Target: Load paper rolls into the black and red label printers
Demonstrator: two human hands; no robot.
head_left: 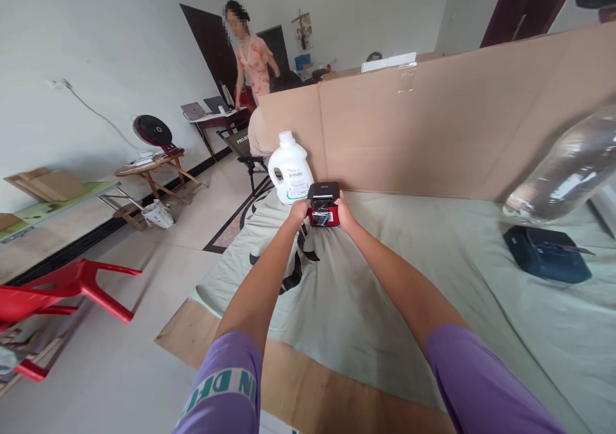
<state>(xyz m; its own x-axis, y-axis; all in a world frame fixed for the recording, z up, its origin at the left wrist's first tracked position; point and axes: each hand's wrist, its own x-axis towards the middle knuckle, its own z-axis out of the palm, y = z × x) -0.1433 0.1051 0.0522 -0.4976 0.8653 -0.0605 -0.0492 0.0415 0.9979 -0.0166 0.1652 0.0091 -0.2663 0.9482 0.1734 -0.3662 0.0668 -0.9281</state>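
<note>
Left hand (pixel 299 210) and right hand (pixel 344 212) are gripping the black-and-red box (pixel 324 204) from both sides, probably to keep it level. It's at the cloth's (pixel 385 248) far side, just right of the white jug (pixel 291 171); the cardboard (pixel 399 132) behind maybe works as a screen.

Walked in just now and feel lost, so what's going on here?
A person in purple sleeves holds a black and red box between the left grip and the right grip. It is low over a pale green cloth; whether it rests there is hard to tell. A white jug stands just left of the box, in front of a cardboard wall. A dark blue case sits off to the right, and someone in a pink top stands across the room.
</note>
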